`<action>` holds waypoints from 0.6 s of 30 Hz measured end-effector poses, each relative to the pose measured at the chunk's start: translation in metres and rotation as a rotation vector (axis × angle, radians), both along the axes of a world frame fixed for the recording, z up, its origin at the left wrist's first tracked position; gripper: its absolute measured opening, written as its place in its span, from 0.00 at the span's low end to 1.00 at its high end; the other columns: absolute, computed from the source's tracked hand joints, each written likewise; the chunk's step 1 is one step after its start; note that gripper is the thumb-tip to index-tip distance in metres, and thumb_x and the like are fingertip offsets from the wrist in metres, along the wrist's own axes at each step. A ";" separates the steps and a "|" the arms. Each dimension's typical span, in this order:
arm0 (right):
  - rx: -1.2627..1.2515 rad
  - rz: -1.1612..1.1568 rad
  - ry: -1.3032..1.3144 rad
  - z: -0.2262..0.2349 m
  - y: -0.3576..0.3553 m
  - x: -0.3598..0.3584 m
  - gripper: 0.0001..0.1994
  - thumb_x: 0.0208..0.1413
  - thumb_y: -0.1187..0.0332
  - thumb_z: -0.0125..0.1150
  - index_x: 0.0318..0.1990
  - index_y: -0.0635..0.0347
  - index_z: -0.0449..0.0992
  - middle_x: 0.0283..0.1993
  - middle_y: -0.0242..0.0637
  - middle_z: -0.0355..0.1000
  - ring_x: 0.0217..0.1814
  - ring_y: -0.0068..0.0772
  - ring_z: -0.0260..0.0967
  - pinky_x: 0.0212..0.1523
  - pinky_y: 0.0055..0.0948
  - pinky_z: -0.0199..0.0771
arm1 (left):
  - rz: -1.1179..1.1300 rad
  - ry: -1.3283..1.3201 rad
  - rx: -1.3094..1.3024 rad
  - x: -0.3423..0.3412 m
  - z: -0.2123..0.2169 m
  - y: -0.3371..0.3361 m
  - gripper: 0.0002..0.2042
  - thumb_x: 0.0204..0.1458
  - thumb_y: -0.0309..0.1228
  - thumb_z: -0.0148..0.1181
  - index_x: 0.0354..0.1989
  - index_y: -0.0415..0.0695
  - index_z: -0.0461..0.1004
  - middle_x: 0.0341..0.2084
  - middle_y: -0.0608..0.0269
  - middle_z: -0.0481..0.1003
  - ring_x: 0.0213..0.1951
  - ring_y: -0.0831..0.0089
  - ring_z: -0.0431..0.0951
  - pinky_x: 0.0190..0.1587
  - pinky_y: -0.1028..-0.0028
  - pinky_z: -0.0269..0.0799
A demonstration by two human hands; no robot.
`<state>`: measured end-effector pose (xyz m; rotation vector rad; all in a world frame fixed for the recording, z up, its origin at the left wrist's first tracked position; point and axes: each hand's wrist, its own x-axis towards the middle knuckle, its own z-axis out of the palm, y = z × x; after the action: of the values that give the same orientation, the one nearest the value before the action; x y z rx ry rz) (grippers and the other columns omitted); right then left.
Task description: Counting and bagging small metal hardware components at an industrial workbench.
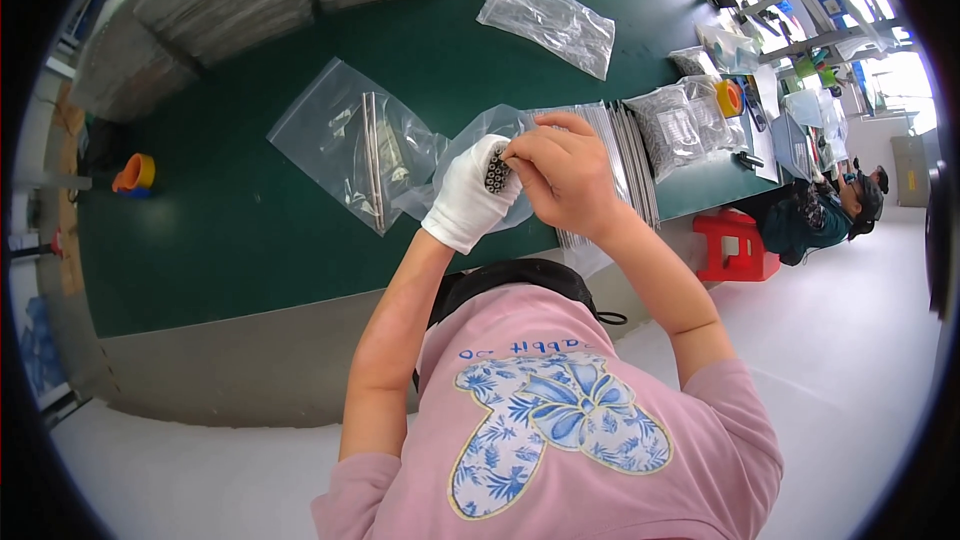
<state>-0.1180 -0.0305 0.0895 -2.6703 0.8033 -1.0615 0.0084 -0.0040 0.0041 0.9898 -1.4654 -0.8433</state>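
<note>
My left hand [466,198], in a white glove, is wrapped around a tight bundle of thin metal tubes [496,172], whose round hollow ends face up toward me. The bare thumb and fingers of my right hand [570,175] are pinched together right at the edge of those ends; what lies between the fingertips is hidden. Clear plastic [492,124] spreads behind and beside both hands. To the left, a flat clear bag [318,135] lies on the table with a few long thin metal rods [373,155] on or in it. More long rods [632,165] lie side by side just right of my right hand.
The green table [230,250] carries stacked plastic-wrapped bundles [225,5] at the back left and empty clear bags [550,22] at the back. Tape rolls [135,174] sit far left and right. Filled bags [680,125], a red stool [735,245] and a seated person [825,215] are rightward.
</note>
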 end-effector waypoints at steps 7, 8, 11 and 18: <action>0.093 -0.048 -0.104 0.031 0.000 -0.001 0.05 0.42 0.78 0.56 0.28 0.59 0.69 0.26 0.35 0.69 0.27 0.38 0.67 0.33 0.31 0.67 | -0.046 0.074 0.083 -0.002 0.012 0.002 0.09 0.45 0.26 0.60 0.33 0.41 0.68 0.20 0.63 0.70 0.21 0.75 0.68 0.28 0.77 0.67; 0.115 -0.028 -0.121 0.036 -0.001 -0.001 0.05 0.42 0.79 0.56 0.28 0.59 0.69 0.27 0.35 0.69 0.28 0.38 0.67 0.31 0.30 0.67 | -0.026 0.066 0.072 -0.002 0.011 0.001 0.08 0.46 0.27 0.60 0.32 0.41 0.68 0.19 0.63 0.70 0.20 0.74 0.67 0.26 0.76 0.67; 0.222 -0.023 -0.156 0.036 0.001 0.001 0.07 0.40 0.83 0.55 0.28 0.61 0.70 0.26 0.36 0.70 0.26 0.36 0.68 0.35 0.29 0.70 | 0.036 -0.036 -0.016 -0.007 -0.003 -0.005 0.07 0.47 0.28 0.59 0.28 0.41 0.68 0.16 0.61 0.69 0.17 0.69 0.67 0.23 0.74 0.65; 0.082 -0.003 -0.201 0.040 -0.005 0.002 0.06 0.41 0.83 0.55 0.26 0.61 0.71 0.24 0.35 0.70 0.25 0.32 0.68 0.44 0.33 0.70 | 0.186 -0.087 -0.140 -0.014 -0.013 -0.014 0.07 0.47 0.28 0.58 0.24 0.41 0.67 0.13 0.59 0.67 0.15 0.66 0.67 0.20 0.72 0.62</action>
<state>-0.1157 -0.0360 0.1295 -2.4478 0.7940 -1.2446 -0.0057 -0.0183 -0.0092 1.0491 -1.4585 -0.5623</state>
